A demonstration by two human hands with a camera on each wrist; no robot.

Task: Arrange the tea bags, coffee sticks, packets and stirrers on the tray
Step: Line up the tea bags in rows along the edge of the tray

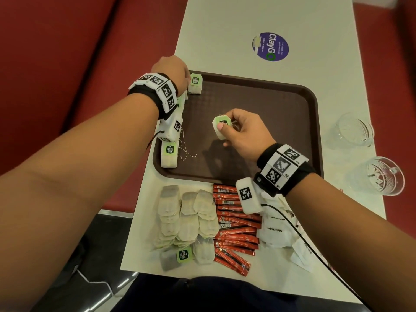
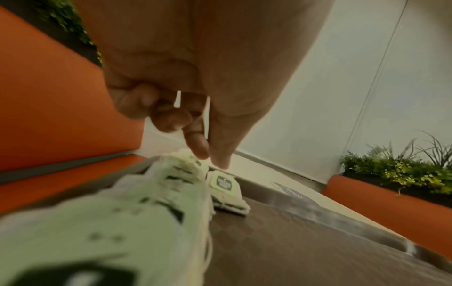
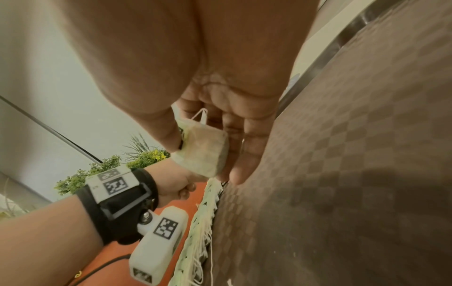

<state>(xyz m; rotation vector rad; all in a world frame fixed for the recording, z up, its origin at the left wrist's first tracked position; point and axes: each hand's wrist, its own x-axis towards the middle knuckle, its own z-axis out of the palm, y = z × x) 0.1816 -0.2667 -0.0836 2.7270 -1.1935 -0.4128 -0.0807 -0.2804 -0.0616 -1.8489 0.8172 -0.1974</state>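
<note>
Right grip: my right hand [image 1: 238, 131] pinches a tea bag [image 1: 220, 129] at frame centre.
Left grip: my left hand [image 1: 171, 70] fingers the tea-bag row [image 1: 171, 131], upper left.
Risk: nudging topples it.

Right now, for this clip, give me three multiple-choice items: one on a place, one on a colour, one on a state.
1. Where do the coffee sticks lie?
A. on the tray
B. on the table, near side of the tray
C. in a glass

2. What colour is the tray?
A. brown
B. blue
C. white

3. What is the right hand doing?
A. resting flat
B. pinching a tea bag
C. gripping a glass

Key: 1 B, they lie past the tray's near rim; 2 A, its textured floor is brown; 3 B, thumb and fingers hold the bag above the tray.
</note>
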